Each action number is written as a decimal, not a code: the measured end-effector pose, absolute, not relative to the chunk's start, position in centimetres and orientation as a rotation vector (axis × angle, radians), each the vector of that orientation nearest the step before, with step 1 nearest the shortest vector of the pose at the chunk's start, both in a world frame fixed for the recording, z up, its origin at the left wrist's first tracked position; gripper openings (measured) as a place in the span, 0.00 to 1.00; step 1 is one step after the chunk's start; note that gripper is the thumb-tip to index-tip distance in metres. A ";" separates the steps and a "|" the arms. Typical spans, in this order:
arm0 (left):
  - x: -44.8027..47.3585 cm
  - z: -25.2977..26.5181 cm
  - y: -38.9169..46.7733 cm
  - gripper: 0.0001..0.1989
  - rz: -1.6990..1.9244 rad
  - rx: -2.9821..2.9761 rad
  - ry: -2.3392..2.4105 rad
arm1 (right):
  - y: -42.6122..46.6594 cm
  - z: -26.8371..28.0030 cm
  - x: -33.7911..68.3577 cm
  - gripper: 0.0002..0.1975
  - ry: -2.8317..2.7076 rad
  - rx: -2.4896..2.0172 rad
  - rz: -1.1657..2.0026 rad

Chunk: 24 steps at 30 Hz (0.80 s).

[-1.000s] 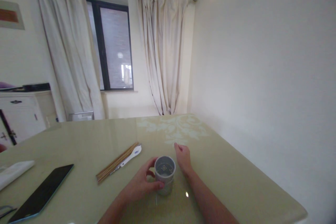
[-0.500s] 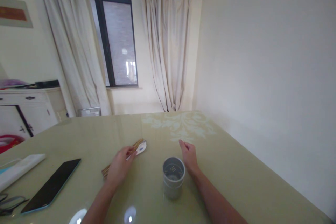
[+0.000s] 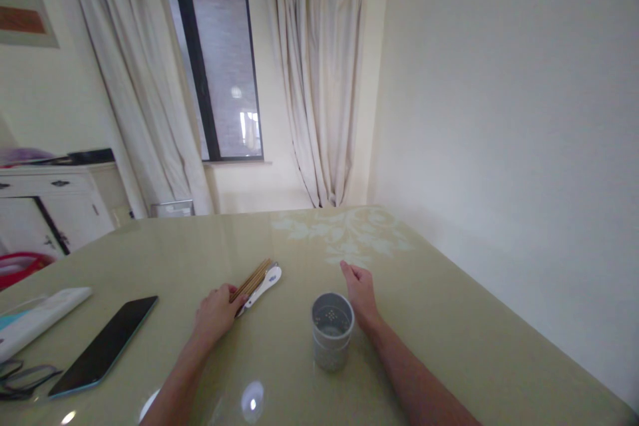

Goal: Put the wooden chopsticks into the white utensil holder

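My left hand (image 3: 217, 311) is closed round the near end of a bundle of wooden chopsticks (image 3: 254, 277), low over the table. A white spoon (image 3: 264, 287) with a small blue mark lies along the right side of the bundle, and my thumb is against its handle. Part of another utensil, metal-looking, shows by the spoon; the hand hides the near ends. To the right, my right hand (image 3: 360, 289) rests as a loose fist, nothing visible in it. Just left of that wrist stands an upright grey cup (image 3: 332, 346) with a dotted pattern inside; its bottom is partly visible.
The glossy greenish table (image 3: 449, 353) carries a dark tablet or phone (image 3: 107, 346) at left, with a white object (image 3: 44, 319) and glasses-like dark frames (image 3: 24, 378) beyond it. A wall (image 3: 524, 146) borders the right side. Curtains (image 3: 324, 80) hang at the back.
My left hand has slid back toward the near end of the chopsticks, uncovering more of them and the spoon's handle. My right hand stays a fist by the cup. The view has shifted slightly.
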<state>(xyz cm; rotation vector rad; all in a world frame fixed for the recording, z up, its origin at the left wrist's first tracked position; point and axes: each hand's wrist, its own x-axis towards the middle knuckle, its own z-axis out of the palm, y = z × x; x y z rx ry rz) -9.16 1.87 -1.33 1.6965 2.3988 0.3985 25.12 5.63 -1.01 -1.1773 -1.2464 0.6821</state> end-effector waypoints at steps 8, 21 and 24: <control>-8.6 -1.5 1.6 0.18 0.228 1.801 2.398 | 5.8 -1.3 25.2 0.27 -1.224 -1.188 0.678; -6.4 -0.3 -0.5 0.17 0.104 1.892 2.523 | 5.8 -1.3 25.3 0.29 -1.215 -1.195 0.688; -5.9 0.2 -1.2 0.19 0.075 1.878 2.576 | 5.7 -1.3 25.4 0.29 -1.214 -1.196 0.697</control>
